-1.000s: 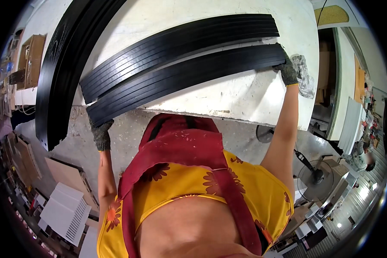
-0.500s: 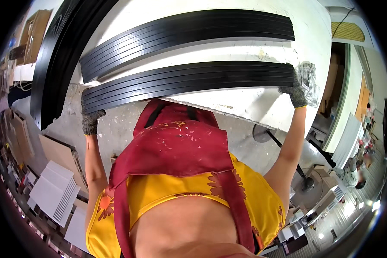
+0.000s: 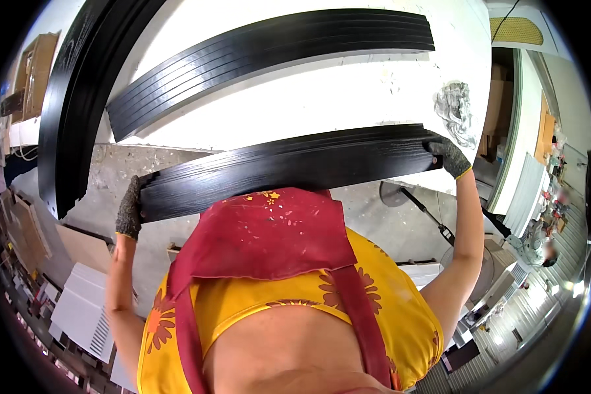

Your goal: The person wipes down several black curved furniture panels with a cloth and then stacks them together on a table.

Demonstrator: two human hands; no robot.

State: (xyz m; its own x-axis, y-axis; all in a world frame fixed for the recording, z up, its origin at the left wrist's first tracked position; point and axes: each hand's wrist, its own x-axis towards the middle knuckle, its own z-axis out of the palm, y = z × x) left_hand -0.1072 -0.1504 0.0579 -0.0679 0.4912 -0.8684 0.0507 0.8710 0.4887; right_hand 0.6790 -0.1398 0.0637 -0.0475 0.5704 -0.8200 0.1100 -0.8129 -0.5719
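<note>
A long black board [image 3: 289, 165] spans the space in front of my apron, held at both ends. Its flat, wood-grained face shows, and a stepped edge runs along its far side. My left hand [image 3: 131, 209], in a dark knit glove, grips the left end. At the other end my right hand [image 3: 452, 156], gloved the same way, is closed around the corner. The thumb side of each glove shows; the fingertips behind the board are partly hidden. A second black board [image 3: 269, 51], with grooves along its length, lies farther off on the white table [image 3: 348, 88].
More black boards [image 3: 79, 98] lie stacked at the far left. A crumpled grey-smeared cloth or film [image 3: 456, 113] rests on the table's right part. A round-based stand [image 3: 427, 211] is at the lower right. Pale slotted panels [image 3: 82, 312] lie at the lower left.
The held board has come off the table toward me and turned, so its flat face shows instead of the grooved one. Both hands have moved with it.
</note>
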